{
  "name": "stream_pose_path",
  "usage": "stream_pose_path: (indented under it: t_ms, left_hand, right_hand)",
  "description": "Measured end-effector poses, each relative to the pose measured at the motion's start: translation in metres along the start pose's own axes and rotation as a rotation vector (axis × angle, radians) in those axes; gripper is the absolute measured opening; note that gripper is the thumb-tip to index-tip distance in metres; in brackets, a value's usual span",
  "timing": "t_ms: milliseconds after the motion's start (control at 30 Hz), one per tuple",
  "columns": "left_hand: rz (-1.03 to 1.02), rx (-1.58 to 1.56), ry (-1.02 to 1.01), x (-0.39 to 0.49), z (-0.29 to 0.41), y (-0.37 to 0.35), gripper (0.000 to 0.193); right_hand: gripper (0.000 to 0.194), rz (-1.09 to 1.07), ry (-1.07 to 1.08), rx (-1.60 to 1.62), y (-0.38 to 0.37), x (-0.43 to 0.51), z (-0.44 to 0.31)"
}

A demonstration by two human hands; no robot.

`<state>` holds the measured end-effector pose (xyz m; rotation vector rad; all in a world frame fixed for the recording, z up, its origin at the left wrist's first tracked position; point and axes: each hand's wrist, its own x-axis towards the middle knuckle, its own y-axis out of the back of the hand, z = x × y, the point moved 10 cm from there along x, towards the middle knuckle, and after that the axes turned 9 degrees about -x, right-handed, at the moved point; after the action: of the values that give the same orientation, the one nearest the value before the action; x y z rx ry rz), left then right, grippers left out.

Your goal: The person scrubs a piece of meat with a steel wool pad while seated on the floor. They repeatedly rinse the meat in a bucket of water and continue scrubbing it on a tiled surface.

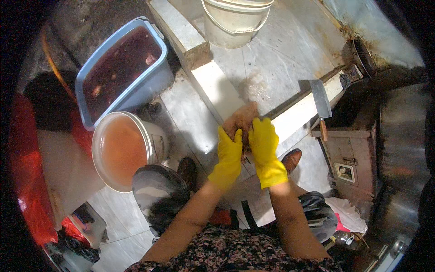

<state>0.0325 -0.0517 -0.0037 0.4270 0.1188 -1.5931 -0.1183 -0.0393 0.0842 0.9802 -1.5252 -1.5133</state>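
My left hand [228, 156] and my right hand [268, 151] wear yellow rubber gloves. Between them they grip a limp brownish fleshy piece [242, 117], slightly blurred. It lies over the corner where two low white-topped ledges meet; what kind of flesh it is I cannot tell. Its lower part hangs between the gloves, partly hidden by them. A cleaver [320, 98] with a wooden handle rests across the right ledge [295, 119], apart from my right hand.
To the left, a blue plastic tub [149, 80] holds dark red liquid with floating pieces. A white bucket [158, 142] of orange-brown liquid stands beside my knee. Beyond the ledges is another white bucket [234, 32] with a wire handle. A cabinet [350, 149] stands at right.
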Motion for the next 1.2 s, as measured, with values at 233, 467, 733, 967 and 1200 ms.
stream_pose_path:
  t_ms: [233,467,733,967,1200]
  left_hand:
    - [0.022,-0.01,-0.046,0.005,0.024,0.006,0.071]
    - [0.019,-0.008,0.043,-0.001,0.011,0.004,0.063]
    - [0.011,-0.087,0.069,-0.002,0.014,0.005,0.08]
    - [-0.011,-0.037,0.081,-0.001,0.011,0.004,0.077]
    - [-0.037,-0.178,0.117,-0.001,0.018,0.005,0.077]
  right_hand:
    - [0.021,0.206,0.056,0.134,0.017,0.059,-0.016]
    - [0.024,-0.085,-0.069,0.072,-0.012,-0.015,0.011]
    - [0.026,0.173,-0.102,0.089,0.006,-0.002,0.01]
    - [0.021,0.139,-0.053,0.084,-0.001,-0.034,0.003]
    - [0.018,0.145,-0.002,0.1,0.019,0.021,-0.009]
